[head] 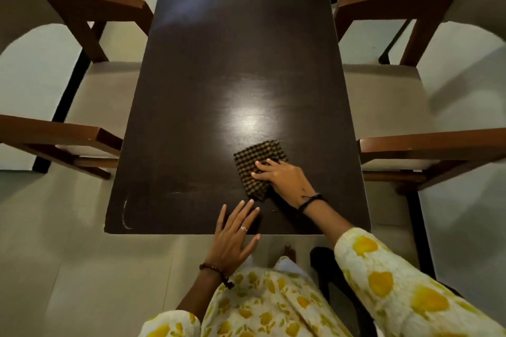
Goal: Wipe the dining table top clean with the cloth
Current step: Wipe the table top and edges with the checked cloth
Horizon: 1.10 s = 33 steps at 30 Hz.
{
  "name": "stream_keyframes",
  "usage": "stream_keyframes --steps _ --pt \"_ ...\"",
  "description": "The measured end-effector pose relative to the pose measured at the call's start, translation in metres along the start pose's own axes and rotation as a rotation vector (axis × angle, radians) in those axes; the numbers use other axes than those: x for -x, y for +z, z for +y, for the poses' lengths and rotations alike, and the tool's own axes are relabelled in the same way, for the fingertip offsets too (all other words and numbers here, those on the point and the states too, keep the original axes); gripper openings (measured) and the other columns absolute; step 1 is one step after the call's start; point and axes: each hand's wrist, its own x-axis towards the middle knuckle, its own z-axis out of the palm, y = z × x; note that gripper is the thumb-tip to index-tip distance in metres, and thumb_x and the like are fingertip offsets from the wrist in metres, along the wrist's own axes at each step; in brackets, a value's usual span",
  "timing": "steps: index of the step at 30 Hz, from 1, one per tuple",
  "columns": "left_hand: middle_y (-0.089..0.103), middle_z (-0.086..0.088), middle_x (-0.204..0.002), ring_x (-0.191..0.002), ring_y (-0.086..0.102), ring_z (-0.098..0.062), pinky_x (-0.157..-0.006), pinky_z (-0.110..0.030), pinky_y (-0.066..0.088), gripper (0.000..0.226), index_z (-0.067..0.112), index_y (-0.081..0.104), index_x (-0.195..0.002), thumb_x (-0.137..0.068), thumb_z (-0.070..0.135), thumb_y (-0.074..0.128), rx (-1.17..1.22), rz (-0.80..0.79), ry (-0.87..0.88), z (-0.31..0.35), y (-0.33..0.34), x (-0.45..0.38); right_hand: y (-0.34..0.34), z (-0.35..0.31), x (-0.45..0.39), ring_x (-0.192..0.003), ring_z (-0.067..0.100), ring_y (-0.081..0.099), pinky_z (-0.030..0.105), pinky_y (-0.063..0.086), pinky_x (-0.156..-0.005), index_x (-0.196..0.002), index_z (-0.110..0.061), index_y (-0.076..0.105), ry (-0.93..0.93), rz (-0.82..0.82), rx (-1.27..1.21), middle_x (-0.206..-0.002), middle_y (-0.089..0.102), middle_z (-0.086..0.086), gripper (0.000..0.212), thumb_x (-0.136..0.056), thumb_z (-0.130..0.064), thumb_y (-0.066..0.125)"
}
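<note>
1. Presently, the dark brown dining table (232, 63) runs lengthwise away from the person, its top bare apart from one cloth and two hands.
2. The cloth (256, 165), folded into a rough square with a black-and-tan check, lies flat on the near right part of the top, just below a bright patch of reflected light (250, 115).
3. The right hand (284, 179) presses palm-down on the cloth's near right portion, fingers spread flat over the weave rather than pinching it; a dark band circles the wrist.
4. The left hand (235, 231) rests palm-down across the near table edge, fingers splayed and holding nothing; its fingertips lie just short of the cloth's near corner, apart from it. A ring shows on one finger and a bead bracelet on the wrist.
5. A pale curved mark (125, 215) sits on the near left corner of the top.
6. Wooden-armed chairs with light upholstered seats flank the table: left chair (90, 101), right chair (388, 96).
7. Both sleeves (383, 276) are white with yellow print.
</note>
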Motion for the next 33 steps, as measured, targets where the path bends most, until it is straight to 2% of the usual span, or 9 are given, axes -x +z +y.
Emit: stream_keyframes --steps 4,8,13,15,17,19,23,29,33 --pt "0.028 -0.002 -0.146 -0.14 -0.006 -0.005 -0.111 -0.04 0.002 0.056 0.019 0.029 -0.14 -0.091 0.046 0.03 -0.064 -0.089 0.052 0.009 0.009 -0.004 -0.006 0.041 0.046 -0.139 0.013 0.031 0.027 0.019 -0.114 -0.131 -0.033 0.05 0.062 0.056 -0.077 -0.148 0.035 -0.011 0.054 -0.089 0.001 0.046" --pt "0.035 -0.003 -0.144 -0.137 0.019 -0.014 -0.11 -0.04 0.004 0.054 0.018 0.029 -0.139 -0.095 0.048 0.015 -0.081 -0.135 0.023 0.013 0.011 -0.005 -0.01 0.083 0.104 -0.135 0.023 0.04 0.032 0.03 -0.11 -0.127 -0.026 0.055 0.295 0.163 -0.173 -0.143 0.044 0.0 0.052 -0.085 0.004 0.056" --pt "0.035 -0.003 -0.144 -0.136 0.009 -0.007 -0.111 -0.041 0.003 0.056 0.018 0.03 -0.138 -0.095 0.048 0.009 -0.052 -0.137 -0.007 0.014 0.012 -0.004 0.007 0.07 0.14 -0.139 0.021 0.032 0.032 0.032 -0.11 -0.136 -0.029 0.044 0.508 0.143 -0.137 -0.151 0.032 -0.002 0.056 -0.088 0.0 0.053" --pt "0.04 -0.005 -0.143 -0.135 0.015 -0.011 -0.11 -0.041 0.001 0.058 0.017 0.036 -0.136 -0.096 0.047 0.007 -0.051 -0.135 -0.01 0.017 0.01 -0.004 0.022 0.048 0.158 -0.141 0.018 0.027 0.028 0.028 -0.111 -0.14 -0.031 0.035 0.571 0.101 -0.143 -0.153 0.025 -0.004 0.059 -0.091 -0.001 0.049" --pt "0.041 -0.007 -0.142 -0.133 0.019 -0.014 -0.11 -0.04 0.0 0.058 0.017 0.039 -0.135 -0.096 0.046 0.008 -0.037 -0.127 -0.011 0.019 0.009 -0.004 0.033 0.028 0.175 -0.14 0.021 0.029 0.029 0.036 -0.106 -0.14 -0.03 0.035 0.603 0.091 -0.142 -0.153 0.025 -0.002 0.065 -0.088 0.007 0.048" --pt "0.041 -0.007 -0.142 -0.133 0.02 -0.015 -0.111 -0.039 0.001 0.057 0.017 0.04 -0.135 -0.096 0.045 0.01 -0.028 -0.117 -0.024 0.021 0.012 -0.005 0.039 0.014 0.185 -0.133 0.028 0.042 0.033 0.049 -0.093 -0.136 -0.026 0.045 0.627 0.128 -0.177 -0.148 0.036 0.002 0.072 -0.079 0.017 0.053" --pt "0.039 -0.007 -0.142 -0.134 0.019 -0.014 -0.111 -0.04 0.0 0.054 0.017 0.04 -0.135 -0.094 0.046 0.019 -0.013 -0.099 -0.041 0.022 0.018 -0.006 0.036 0.026 0.17 -0.142 0.02 0.023 0.027 0.036 -0.105 -0.144 -0.033 0.025 0.674 0.044 -0.135 -0.156 0.017 -0.005 0.063 -0.094 0.001 0.039" --pt "0.038 -0.007 -0.143 -0.134 0.019 -0.016 -0.111 -0.039 -0.001 0.052 0.016 0.041 -0.135 -0.089 0.039 0.032 -0.014 -0.072 -0.015 0.021 0.015 -0.007 -0.001 0.059 0.117 -0.135 0.024 0.037 0.036 0.042 -0.102 -0.142 -0.027 0.034 0.702 0.121 -0.085 -0.154 0.028 0.001 0.049 -0.096 -0.01 0.041" --pt "0.034 -0.006 -0.145 -0.135 0.015 -0.013 -0.111 -0.037 -0.003 0.053 0.017 0.038 -0.137 -0.09 0.04 0.028 -0.002 -0.077 -0.011 0.022 0.011 -0.006 0.009 0.04 0.133 -0.138 0.024 0.031 0.034 0.043 -0.1 -0.147 -0.025 0.018 0.72 0.042 -0.059 -0.158 0.016 0.002 0.056 -0.097 -0.007 0.035"
